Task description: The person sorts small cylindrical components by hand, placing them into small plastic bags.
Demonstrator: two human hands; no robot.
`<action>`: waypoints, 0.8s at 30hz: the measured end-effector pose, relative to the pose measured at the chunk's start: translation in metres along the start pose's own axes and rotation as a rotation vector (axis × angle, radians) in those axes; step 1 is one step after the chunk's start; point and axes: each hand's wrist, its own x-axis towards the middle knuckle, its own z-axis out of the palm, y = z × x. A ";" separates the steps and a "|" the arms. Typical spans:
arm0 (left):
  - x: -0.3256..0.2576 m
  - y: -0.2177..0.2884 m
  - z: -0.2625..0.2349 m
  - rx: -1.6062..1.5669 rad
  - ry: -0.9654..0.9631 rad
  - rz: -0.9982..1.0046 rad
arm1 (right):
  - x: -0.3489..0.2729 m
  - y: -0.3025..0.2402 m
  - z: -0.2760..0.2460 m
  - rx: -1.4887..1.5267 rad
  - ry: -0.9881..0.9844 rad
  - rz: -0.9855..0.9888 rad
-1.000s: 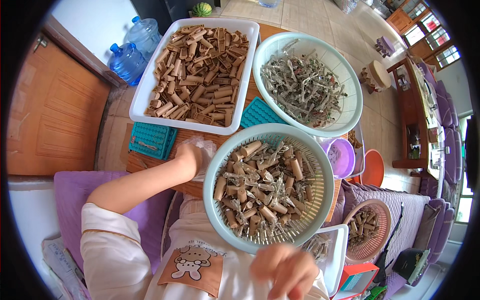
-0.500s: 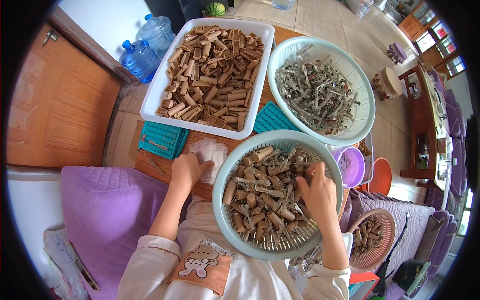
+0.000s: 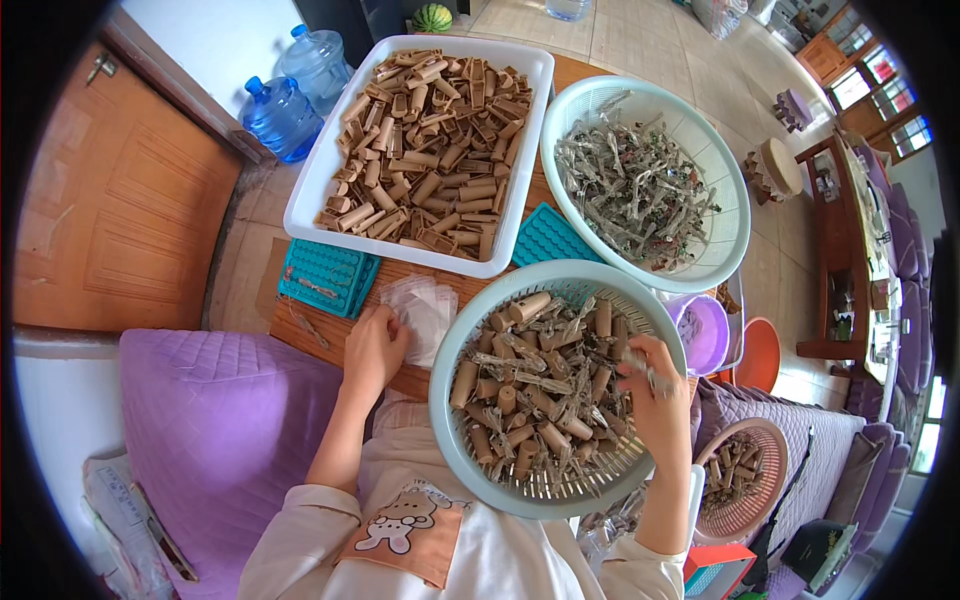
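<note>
Basket of mixed tubes lies on the lap. Right hand, at its 3 o'clock, pinches a thin grey strip pointing to 10. Left hand presses flat on white sheets.

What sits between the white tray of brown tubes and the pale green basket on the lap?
In the head view, between the white tray and the pale green basket lie a teal mould and a stack of clear bags.

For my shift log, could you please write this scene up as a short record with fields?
Left hand: on thin white sheets on the wooden table
Right hand: in the pale green basket, pinching a grey strip
Basket contents: brown tubes mixed with grey strips
White tray: brown tubes
White basket: grey strips
</note>
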 end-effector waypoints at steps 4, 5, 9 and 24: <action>0.002 -0.003 0.006 -0.080 0.009 -0.038 | -0.011 -0.005 -0.005 0.593 -0.110 0.010; 0.002 -0.003 0.008 -0.112 0.076 -0.038 | -0.014 -0.003 -0.004 0.592 -0.110 0.011; 0.003 0.004 0.009 -0.224 0.101 -0.122 | -0.020 0.005 0.001 1.160 -0.192 -0.028; 0.005 -0.029 0.016 -1.274 -0.505 -0.359 | -0.040 0.004 0.014 1.163 -0.095 0.138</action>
